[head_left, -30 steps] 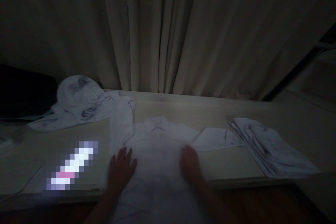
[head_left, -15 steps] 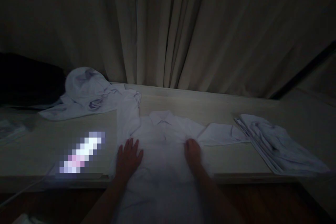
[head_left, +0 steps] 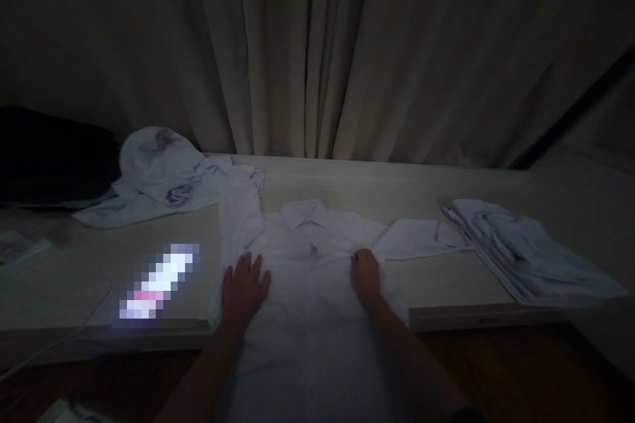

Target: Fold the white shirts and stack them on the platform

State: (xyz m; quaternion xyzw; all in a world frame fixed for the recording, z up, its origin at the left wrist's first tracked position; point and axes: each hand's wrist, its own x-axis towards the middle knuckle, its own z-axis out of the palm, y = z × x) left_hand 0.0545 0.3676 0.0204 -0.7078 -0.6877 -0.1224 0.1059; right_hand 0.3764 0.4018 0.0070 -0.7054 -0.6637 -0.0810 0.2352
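A white collared shirt lies front up on the pale tabletop, its lower part hanging over the near edge toward me. One sleeve stretches out to the right, and the other points up at the left. My left hand rests flat on the left side of the chest with its fingers spread. On the opposite side of the chest, my right hand has its fingers curled and pressed together on the cloth, with small creases running from it. The fingertips of that hand are hidden.
Crumpled white clothing lies at the back left beside a black bundle. A lit, pixelated device with a cable sits on the left. Folded white clothes are stacked at the right, touching the sleeve's end. Curtains hang behind.
The view has shifted slightly, so the table's back edge and the folded stack appear a bit higher. Both hands keep their places on the shirt.
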